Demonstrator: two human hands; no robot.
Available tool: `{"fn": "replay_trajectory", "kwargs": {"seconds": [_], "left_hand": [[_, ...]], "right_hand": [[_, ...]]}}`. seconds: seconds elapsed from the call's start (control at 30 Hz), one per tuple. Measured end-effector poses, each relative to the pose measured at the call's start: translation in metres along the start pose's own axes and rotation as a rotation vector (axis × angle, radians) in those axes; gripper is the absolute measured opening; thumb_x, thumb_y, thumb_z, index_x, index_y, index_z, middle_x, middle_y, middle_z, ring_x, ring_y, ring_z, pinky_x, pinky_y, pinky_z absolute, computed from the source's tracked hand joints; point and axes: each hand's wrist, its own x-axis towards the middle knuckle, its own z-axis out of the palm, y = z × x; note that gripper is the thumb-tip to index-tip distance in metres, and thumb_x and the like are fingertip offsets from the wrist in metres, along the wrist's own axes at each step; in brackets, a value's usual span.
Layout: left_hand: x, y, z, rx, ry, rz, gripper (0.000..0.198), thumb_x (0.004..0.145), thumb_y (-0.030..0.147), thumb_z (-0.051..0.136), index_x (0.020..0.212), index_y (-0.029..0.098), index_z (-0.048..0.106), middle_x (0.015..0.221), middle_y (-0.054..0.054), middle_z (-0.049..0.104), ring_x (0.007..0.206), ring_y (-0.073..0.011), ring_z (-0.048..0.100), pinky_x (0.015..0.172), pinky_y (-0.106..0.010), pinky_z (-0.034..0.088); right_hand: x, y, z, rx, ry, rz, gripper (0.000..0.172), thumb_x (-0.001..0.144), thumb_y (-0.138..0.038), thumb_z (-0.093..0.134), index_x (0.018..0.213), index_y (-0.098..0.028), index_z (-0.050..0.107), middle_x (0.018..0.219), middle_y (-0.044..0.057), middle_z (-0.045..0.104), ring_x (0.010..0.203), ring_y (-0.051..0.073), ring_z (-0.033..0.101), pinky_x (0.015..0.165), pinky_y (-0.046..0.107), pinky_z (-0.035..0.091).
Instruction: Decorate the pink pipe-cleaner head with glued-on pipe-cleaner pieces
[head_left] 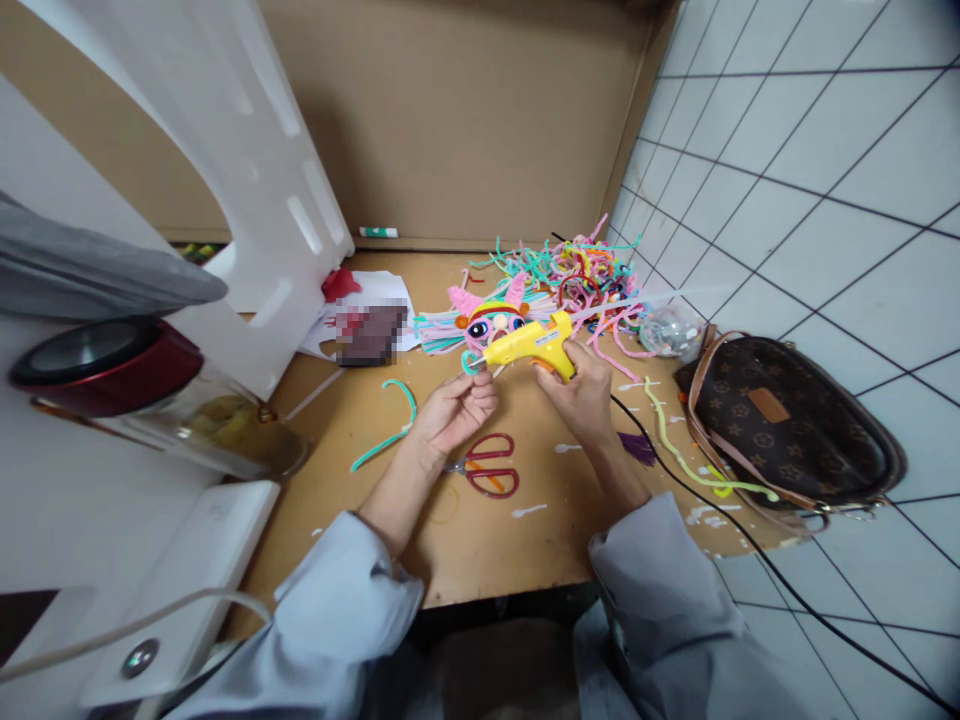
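My right hand is wrapped round the grip of a yellow hot glue gun, a clear glue stick jutting from its back. My left hand pinches a small teal curl of pipe cleaner right at the gun's nozzle; whether the two touch I cannot tell. Just behind them lies a pink pipe-cleaner animal face with big eyes, pointed ears and a yellow band, partly hidden by the gun. Red-handled scissors lie on the table below my hands. A bent teal pipe cleaner rests left of my left hand.
A tangle of coloured pipe cleaners is heaped at the back right. A brown handbag stands at the right by the tiled wall. The gun's black cord runs off to the lower right. A glass kettle is at the left.
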Motion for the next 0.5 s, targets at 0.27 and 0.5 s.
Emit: {"fn": "replay_trajectory", "kwargs": {"seconds": [0.27,0.5], "left_hand": [[-0.0072,-0.0003,0.0018,-0.034,-0.079,-0.032,0.024,0.092,-0.003,0.039,0.080,0.015,0.051,0.064,0.004,0.040,0.047,-0.0041,0.040,0.045,-0.012,0.033],[-0.0104,-0.0004,0.0033,-0.028,-0.077,-0.045,0.023,0.089,-0.003,0.044,0.079,0.017,0.046,0.064,0.006,0.035,0.046,-0.0035,0.036,0.045,-0.012,0.030]], "right_hand": [[0.0006,-0.0027,-0.0037,0.035,0.104,0.105,0.016,0.082,-0.031,0.061,0.077,-0.025,0.047,0.075,0.000,0.056,0.069,0.017,0.051,0.068,0.030,0.046],[0.0008,-0.0032,-0.0040,-0.003,0.104,0.048,0.016,0.081,-0.028,0.061,0.076,-0.026,0.045,0.076,0.001,0.058,0.072,0.019,0.055,0.072,0.033,0.050]]}}
